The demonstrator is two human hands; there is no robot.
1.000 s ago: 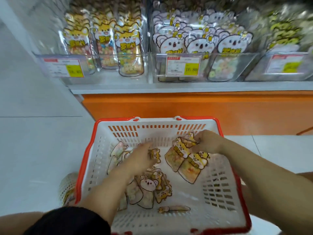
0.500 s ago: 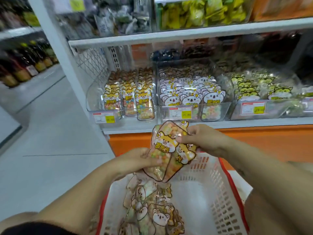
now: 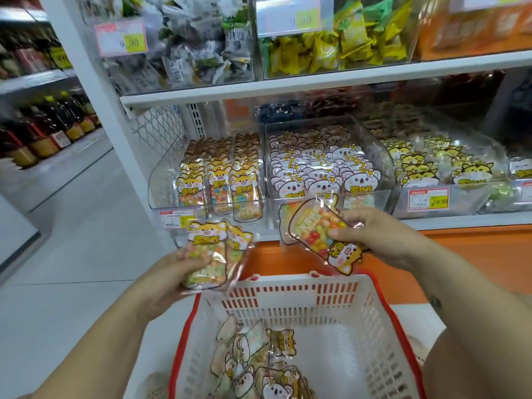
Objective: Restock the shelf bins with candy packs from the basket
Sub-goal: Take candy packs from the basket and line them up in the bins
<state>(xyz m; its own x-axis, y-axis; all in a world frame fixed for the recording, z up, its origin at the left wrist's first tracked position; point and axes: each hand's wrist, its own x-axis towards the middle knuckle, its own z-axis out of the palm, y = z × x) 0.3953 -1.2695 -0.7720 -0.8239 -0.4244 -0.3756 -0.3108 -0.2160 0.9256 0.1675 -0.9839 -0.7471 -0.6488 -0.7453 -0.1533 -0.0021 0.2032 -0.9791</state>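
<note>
A white metal shelf unit (image 3: 316, 82) fills the far side. Near, below the hands, sits a white slotted plastic basket with a red rim (image 3: 288, 295), with loose candy packs (image 3: 259, 358) lying in its left part. On the lower shelf, the left clear plastic bin (image 3: 161, 180) holds rows of upright yellow fox-shaped packs (image 3: 218, 185). The left hand (image 3: 169, 275) curls around two upright fox packs (image 3: 207, 254) above the basket's far-left corner. The right hand (image 3: 374, 234) pinches one tilted, upside-down fox pack (image 3: 313, 228) before the middle bin (image 3: 374, 156).
</note>
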